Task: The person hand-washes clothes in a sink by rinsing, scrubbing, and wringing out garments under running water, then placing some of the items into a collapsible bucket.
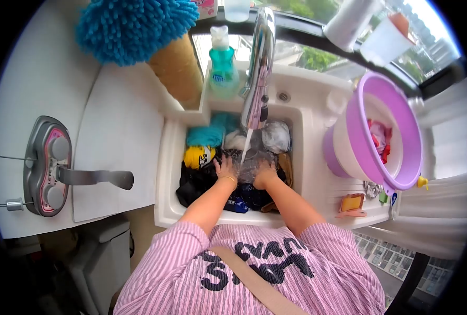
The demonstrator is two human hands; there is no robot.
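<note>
Water runs from a chrome faucet (258,94) into a white sink (166,173) full of wet clothes. My left hand (226,171) lies on dark clothes (195,181) with its fingers spread. To the right of the stream, my right hand (265,174) presses down into the splashing water, its fingers stretched forward and partly blurred by the water. Around the hands are a teal cloth (204,136), a yellow cloth (198,156), a whitish bundle (276,137) and a brown piece (285,168). Navy fabric (237,204) shows between my wrists. What lies under the hands is hidden.
A green soap bottle (223,68) stands behind the sink. On the right ledge, a purple-rimmed bucket (367,181) tilts with red and pink cloth inside, near a soap dish (351,203). At left are a wall-mounted fixture (49,165) and a blue mop head (133,29).
</note>
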